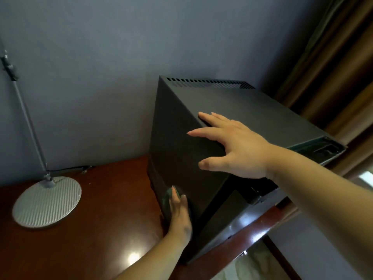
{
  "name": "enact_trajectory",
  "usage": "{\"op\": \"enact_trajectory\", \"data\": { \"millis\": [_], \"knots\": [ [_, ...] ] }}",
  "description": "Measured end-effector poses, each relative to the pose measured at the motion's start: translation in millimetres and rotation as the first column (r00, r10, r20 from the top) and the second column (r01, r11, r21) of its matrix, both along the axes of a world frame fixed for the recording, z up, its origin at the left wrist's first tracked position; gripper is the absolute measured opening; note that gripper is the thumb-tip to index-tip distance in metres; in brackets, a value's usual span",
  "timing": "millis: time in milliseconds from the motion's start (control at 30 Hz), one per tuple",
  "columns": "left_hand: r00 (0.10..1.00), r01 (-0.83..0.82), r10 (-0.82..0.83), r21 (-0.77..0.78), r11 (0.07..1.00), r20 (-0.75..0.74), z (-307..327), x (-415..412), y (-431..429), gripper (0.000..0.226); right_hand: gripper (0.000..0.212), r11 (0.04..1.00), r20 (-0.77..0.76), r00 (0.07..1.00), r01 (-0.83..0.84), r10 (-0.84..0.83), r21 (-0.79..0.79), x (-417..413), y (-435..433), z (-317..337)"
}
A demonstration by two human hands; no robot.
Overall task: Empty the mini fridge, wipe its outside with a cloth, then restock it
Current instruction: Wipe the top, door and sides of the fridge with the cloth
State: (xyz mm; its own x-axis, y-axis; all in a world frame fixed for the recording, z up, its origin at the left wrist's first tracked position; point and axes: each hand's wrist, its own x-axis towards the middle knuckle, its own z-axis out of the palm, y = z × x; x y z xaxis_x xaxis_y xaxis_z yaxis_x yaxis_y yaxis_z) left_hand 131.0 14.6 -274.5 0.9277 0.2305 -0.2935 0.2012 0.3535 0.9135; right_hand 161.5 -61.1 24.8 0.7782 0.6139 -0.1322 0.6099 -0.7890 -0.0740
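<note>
A plain grey-blue wall [101,47] fills the far side, matte and smooth. Below it runs the worktop [90,229], red-brown wood with a high gloss that throws back a bright spot of light near the left forearm. On its right part, close to the wall, stands the mini fridge [252,110], a black box with flat, matte panels and sharp edges; a row of narrow vent slots runs along the far edge of its top. Its near face reaches about to the worktop's front edge, and whether the door is ajar cannot be told. Brown curtain folds [333,67] hang to the right, behind the fridge.

On the left of the worktop, well apart from the fridge, sits a lamp base [47,201], a round silver disc with fine ribs, from which a thin grey pole [28,118] leans up and to the left. A dark cable [68,168] lies along the wall behind it.

The right hand [238,146] lies spread over the fridge's top left edge, fingers straight, thumb down the side panel, holding nothing. The left hand [179,215], fingers straight, presses a dark greenish cloth [167,199] flat against the fridge's left side, low, just above the worktop. The hand hides most of the cloth.
</note>
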Motion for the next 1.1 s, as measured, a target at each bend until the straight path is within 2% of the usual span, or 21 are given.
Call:
{"op": "enact_trajectory", "data": {
  "millis": [67, 133, 233, 333, 500, 667, 767, 867, 900, 1000, 1067, 1100],
  "knots": [
    [0.997, 0.047, -0.048, 0.025, 0.999, 0.056, 7.2, 5.1, 7.8, 0.072, 0.076, 0.999, -0.037, 0.998, 0.043, -0.044, -0.017, -1.4, 4.5, 3.7],
    [0.991, 0.060, -0.062, 0.021, 0.998, 0.117, 12.5, 17.9, 18.4, 0.067, 0.078, 0.995, -0.064, 0.994, 0.092, -0.094, -0.029, -3.6, 10.3, 6.8],
    [0.988, 0.060, -0.068, 0.061, 0.996, 0.136, 18.3, 45.6, 35.1, 0.055, 0.085, 0.991, -0.079, 0.989, 0.125, -0.129, -0.049, -4.7, 14.2, 9.8],
    [0.987, 0.011, -0.028, 0.113, 0.994, 0.158, 31.0, 69.2, 52.6, 0.060, 0.089, 0.982, -0.090, 0.982, 0.157, -0.166, -0.102, 0.9, 22.3, 10.9],
    [0.999, -0.026, 0.024, 0.047, 0.999, 0.047, 14.0, 115.9, 76.9, 0.053, 0.086, 0.974, -0.064, 0.984, 0.156, -0.169, -0.166, 28.4, 55.8, 9.5],
    [0.999, -0.009, 0.015, 0.139, 0.990, -0.038, 0.0, 149.3, 100.5, 0.056, 0.084, 0.975, -0.045, 0.985, 0.157, -0.166, -0.156, 54.9, 74.6, 8.9],
    [1.000, -0.006, 0.006, 0.149, 0.989, 0.001, -26.5, 165.5, 115.1, 0.061, 0.082, 0.973, -0.026, 0.983, 0.177, -0.182, -0.145, 56.6, 75.5, 5.1],
    [1.000, -0.007, 0.011, 0.148, 0.989, -0.023, -40.4, 178.4, 123.5, 0.069, 0.079, 0.971, -0.020, 0.978, 0.204, -0.207, -0.123, 56.3, 76.0, 5.2],
    [0.999, 0.000, 0.006, 0.125, 0.992, -0.049, -45.5, 183.8, 127.4, 0.072, 0.078, 0.970, -0.024, 0.976, 0.211, -0.216, -0.123, 56.4, 76.6, 5.9],
    [0.978, 0.019, -0.019, -0.002, 1.000, -0.209, -94.7, 209.8, 140.1, 0.109, 0.078, 0.966, -0.033, 0.972, 0.228, -0.233, -0.122, 57.2, 78.8, 6.3],
    [0.956, 0.038, -0.056, -0.065, 0.997, -0.289, -161.6, 234.0, 142.5, 0.112, 0.078, 0.965, -0.033, 0.970, 0.234, -0.239, -0.118, 56.4, 80.1, 6.2],
    [0.950, 0.046, -0.066, -0.069, 0.997, -0.306, -172.4, 234.2, 140.2, 0.110, 0.078, 0.964, -0.032, 0.970, 0.237, -0.243, -0.117, 56.3, 80.7, 6.1]
  ]
}}
